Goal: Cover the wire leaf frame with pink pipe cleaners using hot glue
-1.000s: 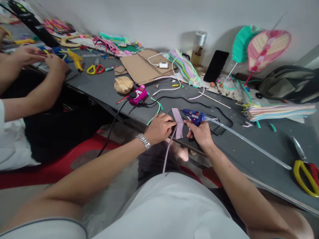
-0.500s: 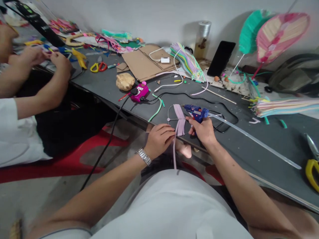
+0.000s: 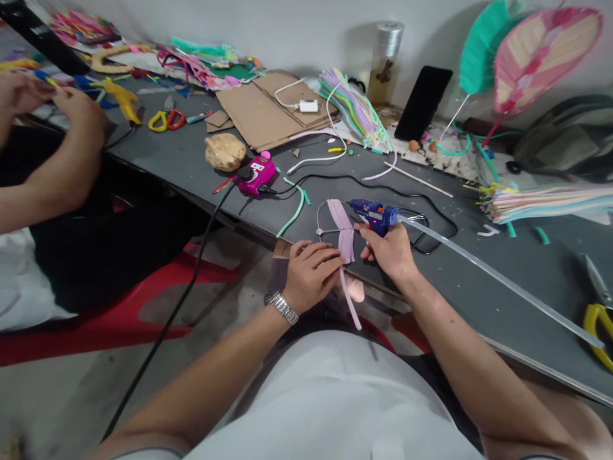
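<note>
A blue glue gun (image 3: 371, 211) with a long clear glue stick (image 3: 493, 275) behind it is gripped in my right hand (image 3: 393, 249). Its nozzle points left, above a lilac leaf-like piece (image 3: 340, 217) of strips side by side on a thin wire frame (image 3: 320, 231). My left hand (image 3: 313, 271) is closed at the table's front edge, fingers together on a lilac pipe cleaner (image 3: 351, 300) along the piece's lower end. The strip's free end hangs past the edge. The fingers hide part of the frame and my left thumb.
A magenta power socket (image 3: 258, 174) with black cords sits left of the piece. Cardboard (image 3: 258, 115), a bundle of pipe cleaners (image 3: 357, 105) and a phone (image 3: 424, 102) lie behind. Yellow-handled scissors (image 3: 596, 319) are at right. A co-worker's arm (image 3: 71, 153) is at left.
My left hand has moved slightly right along the lilac piece, and the strip's hanging end has swung right. The glue gun stays in my right hand, and the view has shifted a little.
</note>
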### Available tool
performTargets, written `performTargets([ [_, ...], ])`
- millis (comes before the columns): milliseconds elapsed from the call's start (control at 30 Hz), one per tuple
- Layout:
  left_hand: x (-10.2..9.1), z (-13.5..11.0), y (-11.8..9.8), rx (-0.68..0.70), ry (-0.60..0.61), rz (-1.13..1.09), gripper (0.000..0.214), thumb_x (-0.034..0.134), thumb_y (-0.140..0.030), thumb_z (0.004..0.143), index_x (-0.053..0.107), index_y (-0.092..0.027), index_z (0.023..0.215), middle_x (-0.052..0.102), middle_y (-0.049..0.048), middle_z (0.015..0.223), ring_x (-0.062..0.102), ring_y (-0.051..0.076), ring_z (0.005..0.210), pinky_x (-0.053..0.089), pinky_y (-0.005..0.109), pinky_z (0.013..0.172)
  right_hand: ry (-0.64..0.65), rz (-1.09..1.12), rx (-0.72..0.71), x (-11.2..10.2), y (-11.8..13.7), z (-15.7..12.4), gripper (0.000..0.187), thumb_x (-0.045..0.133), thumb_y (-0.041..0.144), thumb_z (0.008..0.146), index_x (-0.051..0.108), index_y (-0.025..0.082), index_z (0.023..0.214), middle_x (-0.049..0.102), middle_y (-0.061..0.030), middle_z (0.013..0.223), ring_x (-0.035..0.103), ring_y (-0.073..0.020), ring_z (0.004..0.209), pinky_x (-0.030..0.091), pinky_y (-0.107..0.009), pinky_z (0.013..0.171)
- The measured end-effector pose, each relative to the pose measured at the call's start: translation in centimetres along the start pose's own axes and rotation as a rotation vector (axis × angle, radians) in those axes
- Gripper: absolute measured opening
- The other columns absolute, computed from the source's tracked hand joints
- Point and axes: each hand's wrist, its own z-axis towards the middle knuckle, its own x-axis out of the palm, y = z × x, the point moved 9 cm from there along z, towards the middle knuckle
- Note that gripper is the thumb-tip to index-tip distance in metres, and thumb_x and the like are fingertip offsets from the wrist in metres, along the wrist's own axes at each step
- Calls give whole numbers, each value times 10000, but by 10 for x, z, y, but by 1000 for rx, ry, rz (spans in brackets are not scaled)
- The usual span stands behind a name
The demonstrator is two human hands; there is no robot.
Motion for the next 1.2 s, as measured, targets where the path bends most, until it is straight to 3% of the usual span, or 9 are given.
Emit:
performTargets([
  [200, 4, 19, -9, -17, 69, -16, 174, 643, -182, 941, 746, -253, 1062, 808, 52, 1116, 723, 252, 1104, 413, 528, 1063, -46, 79, 108, -22, -5, 17, 257, 762, 351, 716, 751, 126, 838, 682, -17, 532, 649, -148, 463, 446, -197, 389],
  [433, 17, 40, -5, 12, 113, -67, 160, 637, -205, 954, 736, -229, 1078, 799, 66, 1138, 716, 260, 1117, 398, 568, 1103, -53, 222, 64, -29, 0, 20, 312, 772, 366, 708, 772, 126, 907, 813, -126, 945, 782, -205, 790, 605, -234, 601],
  [600, 16, 31, -3, 20, 59, -121, 222, 679, -211, 931, 725, -238, 1147, 791, 86, 1151, 704, 264, 1147, 483, 542, 1074, -30, 147, 45, -25, -2, 25, 352, 791, 388, 709, 778, 123, 939, 809, -128, 1013, 788, -228, 860, 622, -255, 621],
  [800, 12, 19, -4, 45, -39, -232, 216, 701, -147, 912, 714, -250, 1101, 793, 68, 1058, 728, 232, 1097, 588, 488, 1018, -21, 127, 68, -25, -3, 26, 328, 770, 373, 741, 797, 129, 959, 809, -123, 1046, 782, -228, 893, 618, -245, 611],
  [1000, 15, 16, -5, 22, -6, -249, 266, 695, -138, 904, 712, -243, 1148, 764, 85, 1037, 697, 256, 1134, 599, 505, 1021, -37, 109, 61, -24, 0, 23, 294, 767, 386, 749, 793, 153, 927, 812, -100, 1033, 776, -235, 883, 611, -262, 602],
  [1200, 13, 14, -5, -2, -22, -215, 279, 699, -145, 895, 694, -240, 1158, 716, 103, 1081, 695, 256, 1114, 602, 511, 1016, -54, 158, 65, -25, 1, 22, 377, 799, 442, 745, 768, 148, 978, 805, -119, 1040, 768, -226, 852, 611, -287, 634],
])
